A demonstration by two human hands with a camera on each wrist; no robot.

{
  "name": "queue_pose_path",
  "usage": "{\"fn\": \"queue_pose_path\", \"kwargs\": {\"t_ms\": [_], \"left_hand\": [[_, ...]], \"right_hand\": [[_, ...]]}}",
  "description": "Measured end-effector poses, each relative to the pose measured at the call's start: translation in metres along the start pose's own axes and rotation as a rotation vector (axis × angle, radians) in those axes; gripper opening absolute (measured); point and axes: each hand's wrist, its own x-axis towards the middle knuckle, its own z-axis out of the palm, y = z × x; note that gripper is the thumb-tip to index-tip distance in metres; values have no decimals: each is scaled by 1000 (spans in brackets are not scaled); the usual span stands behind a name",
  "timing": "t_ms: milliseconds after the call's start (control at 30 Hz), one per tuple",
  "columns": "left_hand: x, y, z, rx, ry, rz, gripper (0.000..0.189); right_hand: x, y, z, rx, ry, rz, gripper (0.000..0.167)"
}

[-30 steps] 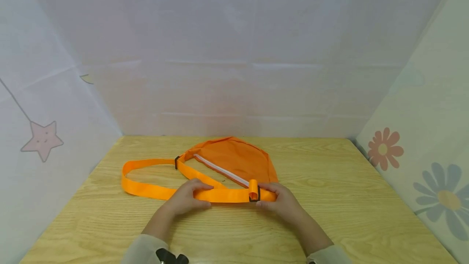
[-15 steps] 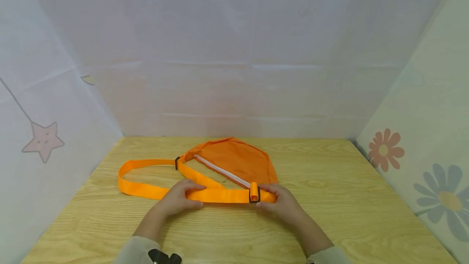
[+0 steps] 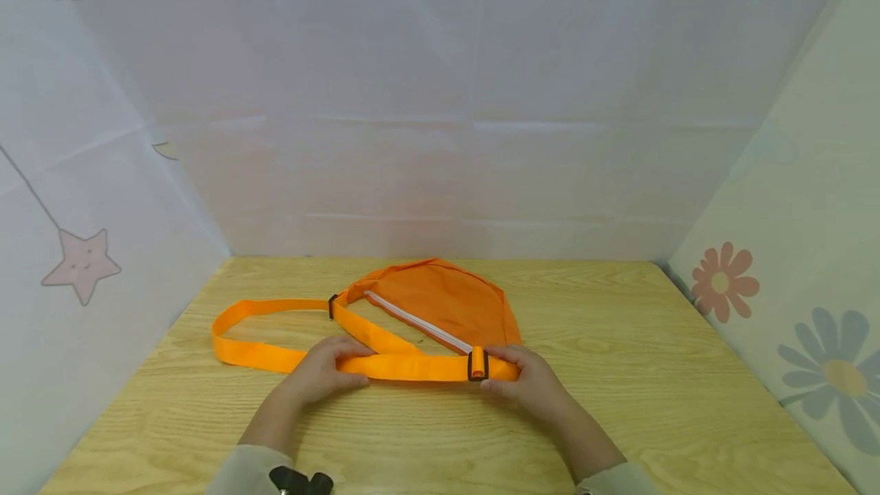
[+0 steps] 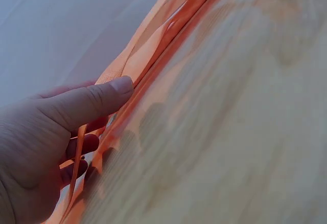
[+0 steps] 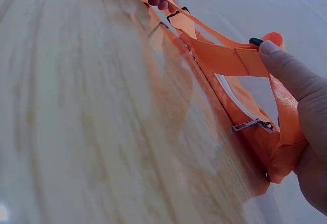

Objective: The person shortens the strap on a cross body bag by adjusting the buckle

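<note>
An orange waist bag (image 3: 447, 296) with a white zipper (image 3: 419, 319) lies on the wooden table, its lighter orange strap (image 3: 419, 367) stretched in front of it. My left hand (image 3: 323, 369) grips the strap between thumb and fingers; the left wrist view has the thumb (image 4: 110, 93) on top of the webbing. At the strap's other end my right hand (image 3: 529, 380) pinches it beside a black slider buckle (image 3: 477, 366), where a short loop of webbing stands up. In the right wrist view the metal zipper pull (image 5: 248, 125) hangs below the right thumb (image 5: 281, 63).
A second black buckle (image 3: 333, 306) sits on the strap at the bag's left end. From there a wide strap loop (image 3: 230, 342) spreads over the left of the table (image 3: 619, 312). Printed cloth walls (image 3: 440, 136) border the table at the back and both sides.
My left hand has moved left along the strap, and the wide loop reaches farther left. The short loop at the slider buckle has become smaller. My right hand stays nearly still.
</note>
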Motion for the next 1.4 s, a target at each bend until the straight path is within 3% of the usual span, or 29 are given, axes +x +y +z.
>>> {"fn": "queue_pose_path", "kwargs": {"t_ms": [333, 700, 833, 1067, 1167, 1400], "left_hand": [[-5, -9, -9, 73, 21, -16, 42], [-4, -2, -7, 68, 41, -21, 54], [3, 8, 4, 33, 53, 0, 57], [20, 36, 37, -45, 0, 135, 63], [27, 51, 52, -68, -18, 165, 63], [39, 82, 82, -84, -89, 158, 66]], "right_hand": [[0, 0, -1, -7, -6, -19, 52], [-1, -2, -1, 12, -11, -8, 52], [0, -2, -1, 13, -13, -9, 52], [-1, -2, -2, 14, -18, -21, 52], [-1, -1, -1, 12, -17, -29, 52], [-1, -2, -1, 11, -28, -26, 53]]}}
